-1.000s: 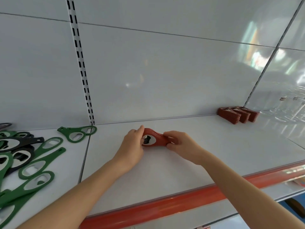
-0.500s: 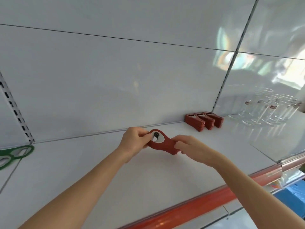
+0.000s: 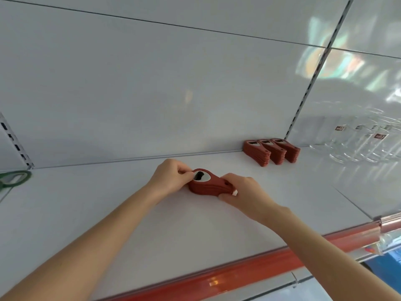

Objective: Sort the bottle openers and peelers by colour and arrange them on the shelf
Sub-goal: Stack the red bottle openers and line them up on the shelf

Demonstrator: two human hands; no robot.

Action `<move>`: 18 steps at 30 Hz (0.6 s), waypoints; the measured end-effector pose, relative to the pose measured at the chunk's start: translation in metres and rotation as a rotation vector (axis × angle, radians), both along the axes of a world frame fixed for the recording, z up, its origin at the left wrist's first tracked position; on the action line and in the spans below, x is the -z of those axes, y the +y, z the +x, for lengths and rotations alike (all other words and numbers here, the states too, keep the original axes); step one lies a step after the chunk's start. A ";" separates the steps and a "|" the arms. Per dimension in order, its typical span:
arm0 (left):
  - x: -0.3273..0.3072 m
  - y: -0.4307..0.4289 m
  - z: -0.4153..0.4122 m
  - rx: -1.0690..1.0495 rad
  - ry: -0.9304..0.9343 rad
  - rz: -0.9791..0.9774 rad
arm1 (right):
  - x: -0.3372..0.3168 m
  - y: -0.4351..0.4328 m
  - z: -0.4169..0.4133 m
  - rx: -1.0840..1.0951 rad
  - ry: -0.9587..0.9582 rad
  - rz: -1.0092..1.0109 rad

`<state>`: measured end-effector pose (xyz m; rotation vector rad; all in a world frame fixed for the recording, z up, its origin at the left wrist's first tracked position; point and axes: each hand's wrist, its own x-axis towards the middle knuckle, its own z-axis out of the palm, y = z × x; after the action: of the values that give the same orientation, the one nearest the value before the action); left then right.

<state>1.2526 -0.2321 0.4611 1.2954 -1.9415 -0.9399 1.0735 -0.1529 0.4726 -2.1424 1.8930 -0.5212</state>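
Fingers of your left hand (image 3: 171, 179) pinched the round head of the red opener stack (image 3: 206, 189), while your right hand (image 3: 245, 193) curled round its handle end. Half a second before, you held it lifted and tilted; now it lay low on the shelf (image 3: 130, 213), seemingly touching. Farther back, three red stacks (image 3: 271, 154) stood by the wall, so this batch likely belonged beside them.

Head-worn camera, single wide-angle view. Looked forward and down onto white shelf (image 3: 195, 231), facing back panel (image 3: 152, 94). Sat close, within arm's reach: left hand (image 3: 171, 179) and right hand (image 3: 245, 192) at mid-frame, red front rail (image 3: 238, 270) low across frame.
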 end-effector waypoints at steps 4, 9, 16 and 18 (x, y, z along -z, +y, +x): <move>0.000 0.002 -0.004 0.010 -0.040 -0.036 | 0.001 -0.001 -0.002 -0.009 0.062 0.007; 0.002 0.003 -0.014 0.031 -0.054 -0.050 | 0.003 0.001 -0.005 0.025 0.101 0.015; 0.013 0.004 -0.030 0.011 -0.175 -0.269 | 0.003 0.001 -0.041 0.242 0.118 0.018; 0.017 0.004 -0.031 0.028 -0.229 -0.308 | 0.004 -0.006 -0.051 0.308 0.121 0.020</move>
<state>1.2220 -0.2278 0.4444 1.2396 -2.1807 -0.4941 1.0225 -0.1590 0.4688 -1.9175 2.3025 -0.4335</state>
